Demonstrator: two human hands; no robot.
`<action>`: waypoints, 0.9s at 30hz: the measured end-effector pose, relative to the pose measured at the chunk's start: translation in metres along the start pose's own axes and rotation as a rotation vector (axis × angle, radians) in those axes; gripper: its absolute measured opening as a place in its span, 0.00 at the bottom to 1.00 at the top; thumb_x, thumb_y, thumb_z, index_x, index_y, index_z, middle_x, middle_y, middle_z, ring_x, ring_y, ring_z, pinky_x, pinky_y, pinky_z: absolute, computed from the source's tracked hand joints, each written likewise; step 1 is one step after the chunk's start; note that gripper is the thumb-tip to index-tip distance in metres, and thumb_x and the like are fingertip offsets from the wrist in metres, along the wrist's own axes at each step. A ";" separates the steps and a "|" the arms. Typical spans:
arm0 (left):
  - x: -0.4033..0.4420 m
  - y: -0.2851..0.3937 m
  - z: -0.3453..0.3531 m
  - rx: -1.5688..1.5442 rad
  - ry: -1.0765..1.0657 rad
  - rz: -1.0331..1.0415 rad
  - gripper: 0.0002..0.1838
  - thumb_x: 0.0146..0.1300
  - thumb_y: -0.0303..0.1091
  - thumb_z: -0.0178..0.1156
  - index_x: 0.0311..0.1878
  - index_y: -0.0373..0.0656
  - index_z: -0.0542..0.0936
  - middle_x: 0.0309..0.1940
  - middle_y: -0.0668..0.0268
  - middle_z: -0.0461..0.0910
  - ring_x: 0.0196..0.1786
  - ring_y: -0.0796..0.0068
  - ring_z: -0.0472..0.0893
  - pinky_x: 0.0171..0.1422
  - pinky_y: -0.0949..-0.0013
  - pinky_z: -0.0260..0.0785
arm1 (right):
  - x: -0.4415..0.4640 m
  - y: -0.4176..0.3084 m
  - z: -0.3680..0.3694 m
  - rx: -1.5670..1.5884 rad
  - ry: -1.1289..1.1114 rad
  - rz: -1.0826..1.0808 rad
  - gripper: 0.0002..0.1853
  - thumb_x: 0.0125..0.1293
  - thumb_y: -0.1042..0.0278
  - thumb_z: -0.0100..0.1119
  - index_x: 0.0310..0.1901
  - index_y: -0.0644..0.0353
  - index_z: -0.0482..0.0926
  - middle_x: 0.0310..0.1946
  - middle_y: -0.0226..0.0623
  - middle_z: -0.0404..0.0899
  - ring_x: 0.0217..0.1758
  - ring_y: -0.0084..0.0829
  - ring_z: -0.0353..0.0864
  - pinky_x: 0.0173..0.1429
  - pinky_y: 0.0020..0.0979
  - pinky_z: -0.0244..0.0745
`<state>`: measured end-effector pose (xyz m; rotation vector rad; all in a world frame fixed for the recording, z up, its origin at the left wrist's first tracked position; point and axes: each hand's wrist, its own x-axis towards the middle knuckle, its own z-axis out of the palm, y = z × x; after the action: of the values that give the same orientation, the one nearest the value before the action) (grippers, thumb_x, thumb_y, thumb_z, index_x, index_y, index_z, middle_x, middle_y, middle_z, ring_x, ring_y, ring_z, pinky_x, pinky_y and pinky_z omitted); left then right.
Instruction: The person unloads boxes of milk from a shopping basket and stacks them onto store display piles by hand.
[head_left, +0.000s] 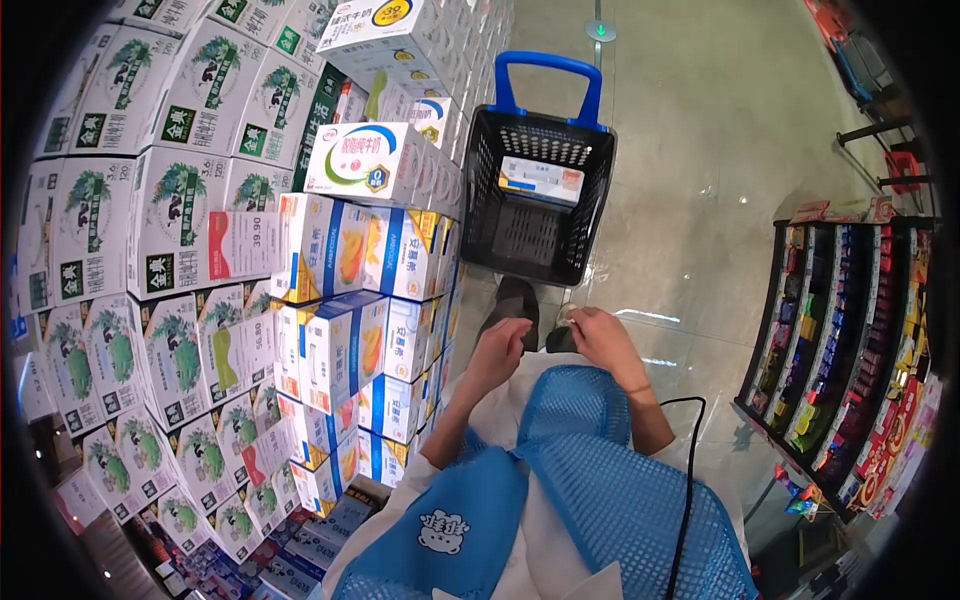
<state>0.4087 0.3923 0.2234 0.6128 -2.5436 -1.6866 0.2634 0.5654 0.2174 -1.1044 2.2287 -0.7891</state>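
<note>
My left hand (498, 352) is in front of my body, beside the stacked milk boxes, with its fingers curled together; whether it holds anything is hidden. To its right, my right hand (597, 340) has its fingers bent, and a small pale bit shows at the fingertips, too small to name. Just beyond both hands, a black basket (590, 225) with a raised blue handle stands on the floor. One white carton (541, 180) lies inside it. Neither hand touches the basket.
Tall stacks of milk boxes (185, 205) fill the left side, with yellow, blue and white boxes (335, 345) nearest my left hand. A snack rack (850, 350) stands at the right. Tiled floor (690, 200) runs between them. A black cable (690, 470) hangs by my right side.
</note>
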 end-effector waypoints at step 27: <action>0.151 -0.053 -0.116 -0.062 -0.050 -0.020 0.16 0.59 0.16 0.49 0.49 0.35 0.77 0.41 0.55 0.82 0.42 0.64 0.83 0.47 0.69 0.75 | 0.163 -0.056 -0.013 0.000 0.055 0.024 0.09 0.59 0.74 0.54 0.42 0.63 0.78 0.33 0.47 0.80 0.38 0.49 0.80 0.44 0.45 0.76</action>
<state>0.3136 0.2215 0.1960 0.6009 -2.5156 -1.8023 0.1977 0.4060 0.2338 -1.0653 2.2828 -0.8187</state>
